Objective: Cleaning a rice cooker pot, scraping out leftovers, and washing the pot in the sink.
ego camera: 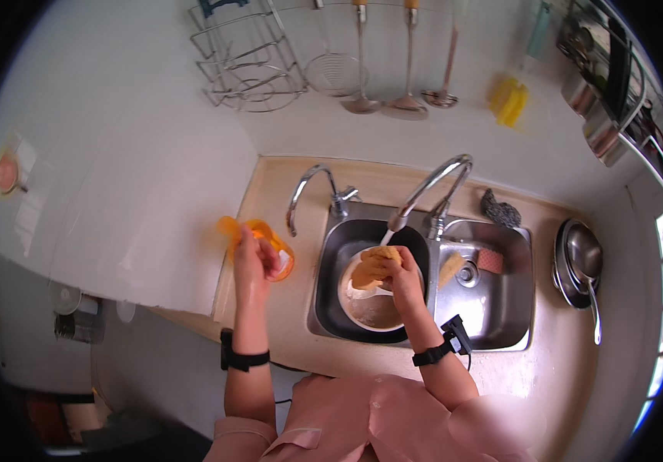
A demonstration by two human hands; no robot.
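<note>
My left hand [255, 254] is closed around an orange plastic bottle [284, 248] on the counter left of the sink. Its orange top [228, 226] is blurred beside my thumb, and my hand hides part of the body. In my right hand [406, 283] is a crumpled tan sponge or cloth [375, 267]. I hold it above a white bowl [360, 319] inside the dark left basin [327, 294]. Cloudy water and a white utensil [376, 293], perhaps a spoon, show in the bowl. Water runs from the larger faucet [401, 220] just behind the sponge or cloth.
A smaller faucet [294, 213] arches left of the basin. The steel right basin [499, 312] holds a pink sponge [490, 261] and a tan one [451, 269]. Steel wool [500, 209] lies behind it. Stacked pans and a ladle [583, 254] stand right. Utensils [409, 107] hang on the wall.
</note>
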